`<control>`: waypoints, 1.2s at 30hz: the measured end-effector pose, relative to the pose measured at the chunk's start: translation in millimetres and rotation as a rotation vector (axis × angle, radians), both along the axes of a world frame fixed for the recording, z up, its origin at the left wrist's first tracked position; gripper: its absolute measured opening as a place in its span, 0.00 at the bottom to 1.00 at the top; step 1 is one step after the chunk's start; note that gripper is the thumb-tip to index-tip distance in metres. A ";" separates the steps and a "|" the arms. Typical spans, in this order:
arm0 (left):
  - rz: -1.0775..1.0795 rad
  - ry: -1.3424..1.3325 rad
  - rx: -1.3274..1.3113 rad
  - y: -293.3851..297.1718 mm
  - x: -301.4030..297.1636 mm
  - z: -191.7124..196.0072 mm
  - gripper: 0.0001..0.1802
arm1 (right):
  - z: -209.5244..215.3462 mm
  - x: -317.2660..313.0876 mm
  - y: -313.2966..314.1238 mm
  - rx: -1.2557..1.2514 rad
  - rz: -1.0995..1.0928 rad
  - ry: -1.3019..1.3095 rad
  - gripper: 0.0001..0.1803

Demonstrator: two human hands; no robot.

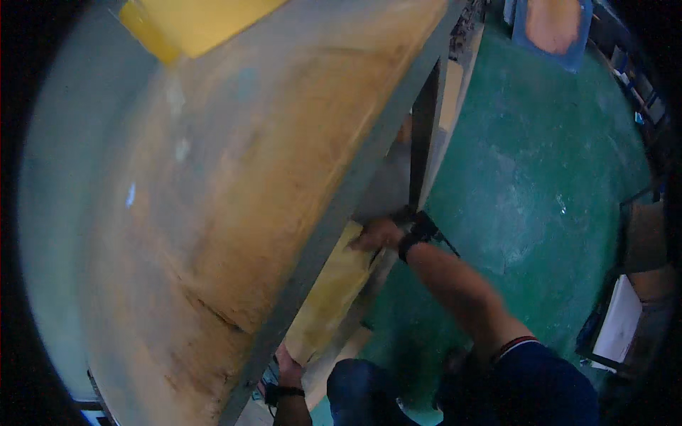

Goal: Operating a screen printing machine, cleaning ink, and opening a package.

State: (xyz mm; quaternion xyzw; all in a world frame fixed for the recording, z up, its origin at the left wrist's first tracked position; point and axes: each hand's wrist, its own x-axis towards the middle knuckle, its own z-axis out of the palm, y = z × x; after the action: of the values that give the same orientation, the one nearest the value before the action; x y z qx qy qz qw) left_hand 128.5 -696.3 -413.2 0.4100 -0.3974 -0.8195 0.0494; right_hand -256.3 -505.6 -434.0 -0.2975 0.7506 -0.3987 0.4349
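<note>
A yellow slab-like piece (328, 287), its exact kind unclear, lies low beneath the edge of a worn brown bench top (284, 163). My right hand (378, 234), with a dark band at the wrist, grips its far end from the right side. At its near end my left hand (287, 366), also banded at the wrist, holds the edge, its fingertips partly hidden by the piece and the bench frame. The grey bench rim (334, 206) covers the yellow piece's left side. Motion blur softens the fingers of both hands.
Another yellow piece (206, 25) rests on the bench top's far end. A dark bench leg (425, 135) stands beyond my right hand. Green floor (511, 184) spreads to the right. A blue-edged panel (553, 28) is far right; a white board (616, 319) leans nearer.
</note>
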 end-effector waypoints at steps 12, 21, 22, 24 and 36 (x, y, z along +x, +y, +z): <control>-0.161 -0.380 -0.524 -24.6 62.1 -35.4 0.31 | -24.7 40.5 0.2 0.177 -0.159 0.106 0.32; -0.279 -0.158 -0.389 86.4 88.3 141.3 0.31 | 95.9 80.0 117.8 -0.177 -0.362 -1.253 0.31; -0.162 -0.203 -0.240 96.9 93.4 164.8 0.30 | 101.5 88.9 122.7 -0.179 -0.310 -1.301 0.30; -0.009 -0.156 0.127 105.1 90.7 209.1 0.30 | 123.0 107.2 149.7 -0.249 -0.286 -1.250 0.29; -0.585 -0.361 0.365 264.9 15.1 472.3 0.31 | 450.9 263.8 439.1 -0.035 -1.079 -1.176 0.23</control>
State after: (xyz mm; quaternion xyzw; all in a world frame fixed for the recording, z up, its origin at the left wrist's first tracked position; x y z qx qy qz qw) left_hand 143.6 -431.4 59.1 0.4193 -0.3474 -0.7708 -0.3308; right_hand 7.5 -66.5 16.9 0.3590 0.4320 -0.6576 0.5020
